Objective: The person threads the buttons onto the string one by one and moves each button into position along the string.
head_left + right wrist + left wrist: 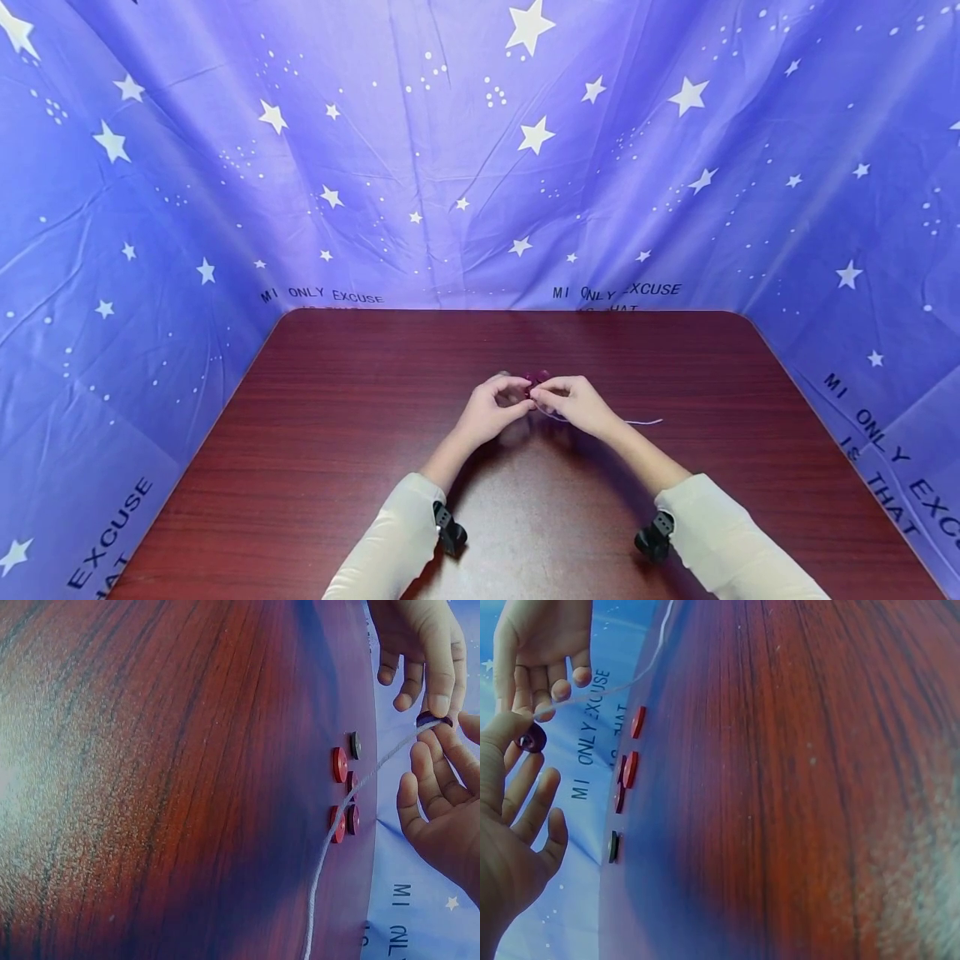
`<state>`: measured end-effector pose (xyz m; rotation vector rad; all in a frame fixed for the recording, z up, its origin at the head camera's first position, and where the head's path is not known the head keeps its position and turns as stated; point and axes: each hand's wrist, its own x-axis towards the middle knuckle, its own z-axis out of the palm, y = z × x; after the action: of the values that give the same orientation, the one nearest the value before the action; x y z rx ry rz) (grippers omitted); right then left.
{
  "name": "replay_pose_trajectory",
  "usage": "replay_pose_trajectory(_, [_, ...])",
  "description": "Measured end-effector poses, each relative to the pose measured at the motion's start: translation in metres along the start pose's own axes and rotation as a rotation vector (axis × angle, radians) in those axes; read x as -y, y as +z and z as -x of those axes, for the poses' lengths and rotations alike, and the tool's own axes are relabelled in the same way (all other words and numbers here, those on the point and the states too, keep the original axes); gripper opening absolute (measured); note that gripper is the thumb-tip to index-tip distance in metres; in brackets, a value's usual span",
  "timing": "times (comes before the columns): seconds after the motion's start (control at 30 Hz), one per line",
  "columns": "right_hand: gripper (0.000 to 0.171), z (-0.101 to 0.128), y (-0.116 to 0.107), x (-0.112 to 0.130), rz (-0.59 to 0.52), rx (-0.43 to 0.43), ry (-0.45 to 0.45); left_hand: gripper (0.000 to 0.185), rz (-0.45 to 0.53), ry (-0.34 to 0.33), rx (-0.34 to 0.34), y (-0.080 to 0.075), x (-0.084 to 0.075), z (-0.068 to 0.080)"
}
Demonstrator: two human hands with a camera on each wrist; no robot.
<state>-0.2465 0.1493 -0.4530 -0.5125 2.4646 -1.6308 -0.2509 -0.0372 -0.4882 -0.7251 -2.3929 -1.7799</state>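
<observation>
A dark purple button (534,739) is pinched between the thumb and index finger of my left hand (491,408); its other fingers (553,840) are spread. My right hand (577,406) meets it from the right, with thumb and index finger pinching the white string (322,847) close against the button. From there the string trails back under the right hand and over the table. Fingertips partly hide the button's holes, so how far the string passes through cannot be seen.
Several round buttons lie on the table beyond the hands: red ones (340,764), purple ones (354,819) and a dark green or black one (355,745). The dark red wooden table (337,433) is enclosed by a blue-purple star-patterned cloth (420,167).
</observation>
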Motion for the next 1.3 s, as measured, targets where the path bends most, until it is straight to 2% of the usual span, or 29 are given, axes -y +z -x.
replay_pose_trajectory(0.1, [0.026, -0.003, 0.001, -0.006, 0.003, -0.016, 0.008, 0.032, -0.043, 0.039, -0.002, 0.0, 0.001, -0.001])
replay_pose_trajectory(0.2, [0.024, -0.003, 0.003, -0.005, 0.026, -0.041, 0.025, 0.033, -0.138, 0.071, 0.002, -0.002, -0.002, -0.001])
replay_pose_trajectory(0.3, [0.02, -0.002, 0.004, 0.001, 0.06, -0.063, 0.03, 0.032, -0.255, 0.095, 0.002, -0.003, -0.006, -0.001])
replay_pose_trajectory(0.4, [0.018, 0.003, 0.004, 0.015, 0.083, -0.068, 0.013, 0.03, -0.311, 0.106, 0.002, -0.003, -0.008, 0.0])
replay_pose_trajectory(0.5, [0.017, 0.008, 0.003, 0.03, 0.1, -0.067, 0.005, 0.03, -0.283, 0.1, 0.004, -0.003, -0.008, 0.0])
replay_pose_trajectory(0.57, [0.017, 0.009, 0.003, 0.032, 0.103, -0.068, 0.006, 0.031, -0.217, 0.091, -0.001, -0.003, -0.011, 0.001])
replay_pose_trajectory(0.7, [0.017, 0.002, 0.003, 0.011, 0.096, -0.078, 0.001, 0.027, -0.069, 0.056, -0.002, -0.005, -0.026, 0.004])
replay_pose_trajectory(0.77, [0.016, -0.002, 0.003, -0.001, 0.097, -0.086, 0.0, 0.024, -0.024, 0.032, -0.007, -0.005, -0.027, 0.005])
replay_pose_trajectory(0.97, [0.016, -0.001, 0.003, -0.003, 0.116, -0.1, -0.005, 0.02, -0.024, -0.015, -0.041, 0.0, -0.001, 0.001])
replay_pose_trajectory(1.17, [0.017, 0.002, 0.004, -0.002, 0.099, -0.095, 0.023, 0.015, -0.061, -0.022, -0.067, 0.002, 0.002, 0.002])
replay_pose_trajectory(1.3, [0.018, 0.003, 0.003, -0.002, 0.097, -0.095, 0.031, 0.012, -0.096, 0.004, -0.076, 0.002, 0.003, 0.003])
